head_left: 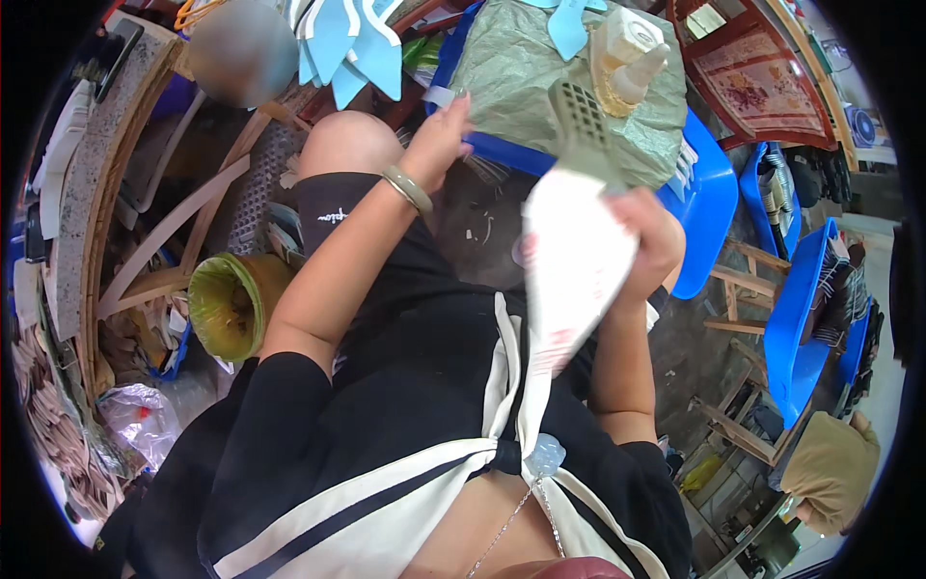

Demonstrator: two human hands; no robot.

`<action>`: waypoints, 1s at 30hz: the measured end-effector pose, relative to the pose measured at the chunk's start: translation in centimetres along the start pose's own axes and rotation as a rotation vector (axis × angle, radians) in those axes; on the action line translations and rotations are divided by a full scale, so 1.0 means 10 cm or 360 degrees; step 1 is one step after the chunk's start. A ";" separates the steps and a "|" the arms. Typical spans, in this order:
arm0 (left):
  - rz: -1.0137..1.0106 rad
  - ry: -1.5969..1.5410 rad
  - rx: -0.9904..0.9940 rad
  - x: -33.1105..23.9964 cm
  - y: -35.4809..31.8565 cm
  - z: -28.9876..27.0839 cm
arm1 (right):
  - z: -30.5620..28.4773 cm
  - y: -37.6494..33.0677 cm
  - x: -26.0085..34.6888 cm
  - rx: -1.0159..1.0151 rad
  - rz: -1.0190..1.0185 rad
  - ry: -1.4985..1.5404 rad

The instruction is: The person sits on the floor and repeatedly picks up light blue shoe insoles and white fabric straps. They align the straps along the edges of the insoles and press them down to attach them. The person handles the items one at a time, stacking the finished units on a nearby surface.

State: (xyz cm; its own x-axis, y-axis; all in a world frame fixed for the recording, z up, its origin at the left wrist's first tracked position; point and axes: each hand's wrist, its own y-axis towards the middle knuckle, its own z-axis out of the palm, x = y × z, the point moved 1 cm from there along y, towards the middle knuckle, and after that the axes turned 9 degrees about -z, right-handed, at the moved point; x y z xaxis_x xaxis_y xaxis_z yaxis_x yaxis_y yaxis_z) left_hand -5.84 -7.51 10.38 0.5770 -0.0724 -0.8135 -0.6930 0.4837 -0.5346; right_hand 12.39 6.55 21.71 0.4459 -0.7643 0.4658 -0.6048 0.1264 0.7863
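Observation:
My right hand (648,246) is wrapped round the side of a pointed shoe sole (577,261). The sole is white with reddish marks and blurred by motion; its narrow olive end has a grid of square hollows and reaches over the front of a cloth-covered work surface (511,72). To the left, my left hand (446,140) is raised at the surface's blue edge, fingers pinched together on a small whitish strip (439,96). Several light-blue pointed insoles (352,53) with white edges lie beyond that hand. A white bottle with a nozzle (639,75) stands on the covered surface.
At my left are a yellow-green lined bin (227,304) and a wooden bench (130,135) with stacked material below. Blue plastic tubs (709,207) and wooden stools (738,425) stand to the right. A red patterned chair (762,77) is at the far right.

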 end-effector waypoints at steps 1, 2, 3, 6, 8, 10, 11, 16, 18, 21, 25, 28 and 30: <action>0.0310 0.0353 -0.0100 0.02 0.09 -0.10 | -0.02 -0.05 -0.11 -0.0251 0.0314 0.0232; 0.0603 0.0576 -0.0268 0.23 0.44 -0.36 | -0.03 0.01 -0.20 -0.0310 0.0567 0.0580; 0.0660 0.0751 -0.0253 0.18 0.48 -0.38 | -0.10 0.03 -0.31 -0.0472 0.0845 0.0887; 0.0593 0.0837 -0.0013 -0.23 0.29 -0.41 | -0.18 0.11 -0.50 -0.0785 0.1189 0.1391; 0.0140 0.0361 0.0664 -0.48 0.10 -0.38 | -0.25 0.08 -0.59 -0.0731 0.1114 0.1630; -0.0343 -0.0082 0.1518 -0.69 -0.09 -0.48 | -0.32 0.08 -0.65 -0.0702 0.1059 0.1848; -0.0379 -0.0200 0.1604 -0.67 0.03 -0.56 | -0.36 0.10 -0.67 -0.0696 0.1046 0.1933; 0.0321 0.0965 0.0319 -0.69 -0.02 -0.37 | -0.42 0.13 -0.60 -0.0671 0.1041 0.1625; 0.0064 0.0352 0.0563 -0.99 -0.35 -0.22 | -0.37 0.15 -0.59 -0.0626 0.1143 0.1478; 0.0718 0.0586 0.0662 -0.94 -0.36 -0.12 | -0.22 0.18 -0.57 -0.0408 0.1389 0.1389; 0.0870 0.0610 0.1016 -0.64 -0.60 0.35 | 0.19 0.16 -0.47 0.0232 0.1635 0.1451; 0.0568 0.0154 0.0734 -0.50 -0.58 0.41 | 0.36 0.16 -0.33 0.0091 0.1595 0.1404; 0.0468 -0.0264 0.0613 -0.53 -0.56 0.38 | 0.26 0.17 -0.32 -0.0054 0.1422 0.1507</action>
State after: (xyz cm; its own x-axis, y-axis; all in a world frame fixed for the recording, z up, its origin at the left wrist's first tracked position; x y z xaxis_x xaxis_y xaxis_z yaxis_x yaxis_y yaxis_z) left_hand -3.35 -6.57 18.56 0.4641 0.2391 -0.8529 -0.6448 0.7514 -0.1402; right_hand 8.21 7.55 20.45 0.1982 0.3303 0.9228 -0.9218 0.3828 0.0609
